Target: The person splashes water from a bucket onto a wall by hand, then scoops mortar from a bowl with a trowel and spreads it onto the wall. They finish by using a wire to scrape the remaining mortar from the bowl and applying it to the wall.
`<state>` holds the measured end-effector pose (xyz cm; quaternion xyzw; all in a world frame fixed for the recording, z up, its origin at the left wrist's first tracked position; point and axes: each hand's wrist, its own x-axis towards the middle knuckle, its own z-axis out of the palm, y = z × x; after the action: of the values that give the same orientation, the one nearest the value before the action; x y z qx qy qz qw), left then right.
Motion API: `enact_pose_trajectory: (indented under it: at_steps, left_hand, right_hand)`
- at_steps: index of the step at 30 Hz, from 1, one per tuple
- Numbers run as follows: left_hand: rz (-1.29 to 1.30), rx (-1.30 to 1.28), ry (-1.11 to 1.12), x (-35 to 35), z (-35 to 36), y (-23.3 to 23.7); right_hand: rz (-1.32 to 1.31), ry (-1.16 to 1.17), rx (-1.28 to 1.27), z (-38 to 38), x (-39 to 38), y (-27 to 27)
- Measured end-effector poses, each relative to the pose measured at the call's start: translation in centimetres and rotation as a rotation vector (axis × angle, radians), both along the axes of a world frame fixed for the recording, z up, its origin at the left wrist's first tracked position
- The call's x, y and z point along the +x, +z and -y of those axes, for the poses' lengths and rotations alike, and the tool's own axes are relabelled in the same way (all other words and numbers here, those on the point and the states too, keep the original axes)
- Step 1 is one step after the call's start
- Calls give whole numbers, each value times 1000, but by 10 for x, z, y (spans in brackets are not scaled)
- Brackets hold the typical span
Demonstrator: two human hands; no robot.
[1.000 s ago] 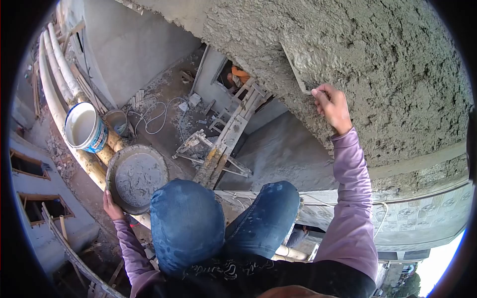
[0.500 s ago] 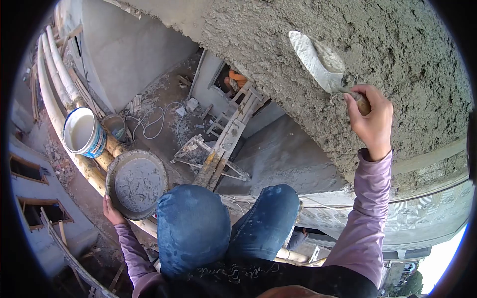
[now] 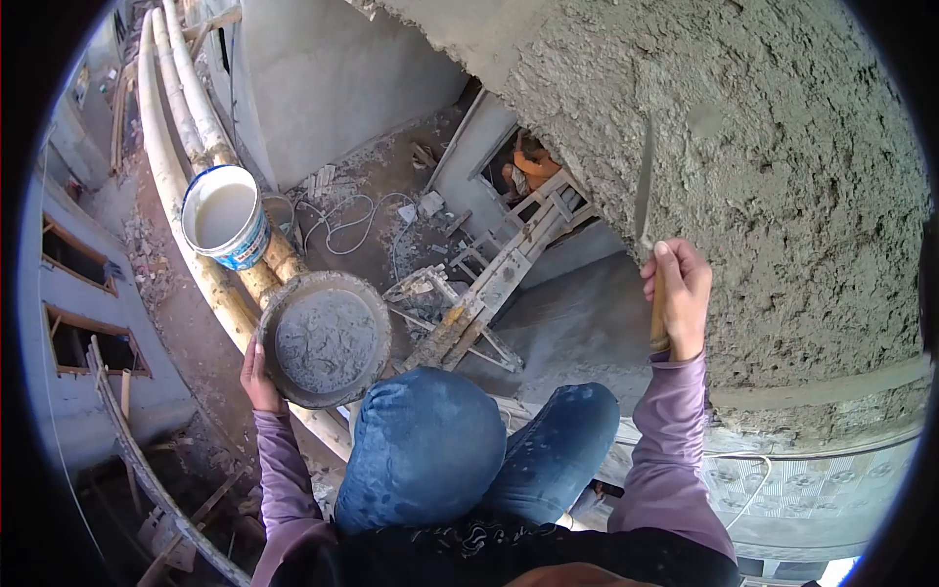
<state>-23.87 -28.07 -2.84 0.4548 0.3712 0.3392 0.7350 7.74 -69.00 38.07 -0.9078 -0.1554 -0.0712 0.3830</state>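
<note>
My right hand (image 3: 681, 293) is closed around the wooden handle of a trowel (image 3: 646, 186). The trowel's blade is seen edge-on, close against the rough grey mortar on the wall (image 3: 782, 196). At the left, my left hand (image 3: 260, 377) grips the rim of a round basin (image 3: 326, 340) that holds wet grey mortar. The basin sits beside my bent knee, near the poles. Just beyond it, a white and blue bucket (image 3: 225, 217) with pale liquid rests on the poles.
Long round poles (image 3: 161, 186) run along the left. Far below are a wooden scaffold (image 3: 489, 279), a coiled hose (image 3: 342, 223), rubble and a person in orange (image 3: 533, 168). A smooth grey wall (image 3: 333, 88) rises behind. Window openings (image 3: 93, 342) show at the far left.
My right hand and the trowel have moved down and left, and the blade has turned from flat-on to edge-on. The view has shifted, so the basin and bucket appear further right and higher.
</note>
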Motion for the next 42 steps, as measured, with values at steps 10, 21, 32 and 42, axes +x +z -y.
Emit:
enact_pose_trajectory:
  at_steps: [10,21,32,42]
  left_hand:
    - [-133,274,92,27,42,59]
    - [-97,312,61,45,59,68]
    - [-154,249,33,-8,9,9]
    - [-74,143,53,-7,9,4]
  right_hand:
    - [62,1027,-723,-180,-56,-231]
    - [-421,931,-466,-146,-97,-267]
    - [7,922,-334,-134,-62,-118]
    - [-778,882,168,-105,74,101]
